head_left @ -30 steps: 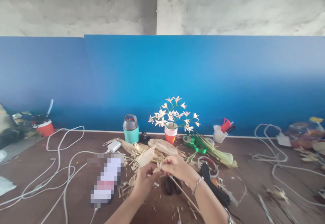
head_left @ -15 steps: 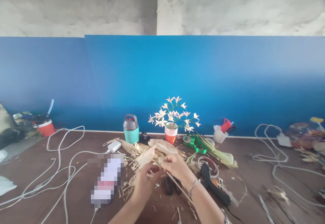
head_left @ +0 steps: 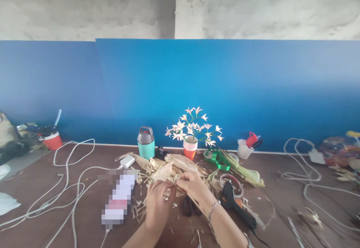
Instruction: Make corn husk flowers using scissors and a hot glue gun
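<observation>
My left hand [head_left: 161,199] and my right hand [head_left: 192,188] meet fingertip to fingertip over the middle of the table. Both are closed in a pinch on a small pale piece of dried husk [head_left: 176,177], most of it hidden by the fingers. A thin pale stick seems to run back under my right hand and wrist, largely covered. Just beyond the fingers lies a heap of dried husks [head_left: 164,171]. Black-handled scissors [head_left: 191,206] rest on the table beneath my right hand, with husk scraps around them.
Behind the heap, paper cups [head_left: 190,148] hold white flowers [head_left: 194,127]. A teal flask [head_left: 146,145] stands to their left. On the right lie green ribbon [head_left: 221,161], a tape roll [head_left: 239,190] and a black glue gun [head_left: 234,206]. White cables [head_left: 74,191] and a blurred-out phone [head_left: 119,199] are left.
My left hand has turned, its back now showing more, and its fingers have come up against the right fingertips. The stick under my right hand shows less. The view has shifted slightly.
</observation>
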`<state>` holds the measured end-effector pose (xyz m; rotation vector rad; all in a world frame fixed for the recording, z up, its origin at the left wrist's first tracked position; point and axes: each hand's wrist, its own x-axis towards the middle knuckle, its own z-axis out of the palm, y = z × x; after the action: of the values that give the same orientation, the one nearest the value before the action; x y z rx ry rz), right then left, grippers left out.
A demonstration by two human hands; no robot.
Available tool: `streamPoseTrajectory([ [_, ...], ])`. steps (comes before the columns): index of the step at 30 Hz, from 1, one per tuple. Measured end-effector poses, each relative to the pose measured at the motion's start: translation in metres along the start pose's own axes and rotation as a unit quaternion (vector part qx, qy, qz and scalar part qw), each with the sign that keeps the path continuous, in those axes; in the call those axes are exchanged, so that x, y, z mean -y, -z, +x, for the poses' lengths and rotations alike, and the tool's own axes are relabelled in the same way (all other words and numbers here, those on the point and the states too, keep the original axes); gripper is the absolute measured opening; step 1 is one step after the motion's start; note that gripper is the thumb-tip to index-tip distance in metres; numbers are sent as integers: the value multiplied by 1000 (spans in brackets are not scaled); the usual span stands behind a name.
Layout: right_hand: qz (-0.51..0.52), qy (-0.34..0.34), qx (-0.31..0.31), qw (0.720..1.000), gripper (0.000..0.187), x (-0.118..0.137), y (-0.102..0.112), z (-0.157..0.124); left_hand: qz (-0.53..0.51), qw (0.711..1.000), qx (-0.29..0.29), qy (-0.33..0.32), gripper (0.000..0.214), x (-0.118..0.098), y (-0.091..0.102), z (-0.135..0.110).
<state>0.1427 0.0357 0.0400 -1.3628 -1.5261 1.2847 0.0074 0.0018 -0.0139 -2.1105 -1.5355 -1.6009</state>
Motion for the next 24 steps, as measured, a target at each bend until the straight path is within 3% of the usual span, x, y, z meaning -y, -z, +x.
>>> streamPoseTrajectory([
  [7,-13,-3,66,998,21,13,9,-6,32,998,-31,-39,8,-5,5,6],
  [17,-11,-10,113,994,25,22,17,-9,22,997,-56,-44,10,-9,8,8],
  [24,-4,-35,140,989,17,24,23,-12,10,996,-75,-46,13,-11,10,11],
])
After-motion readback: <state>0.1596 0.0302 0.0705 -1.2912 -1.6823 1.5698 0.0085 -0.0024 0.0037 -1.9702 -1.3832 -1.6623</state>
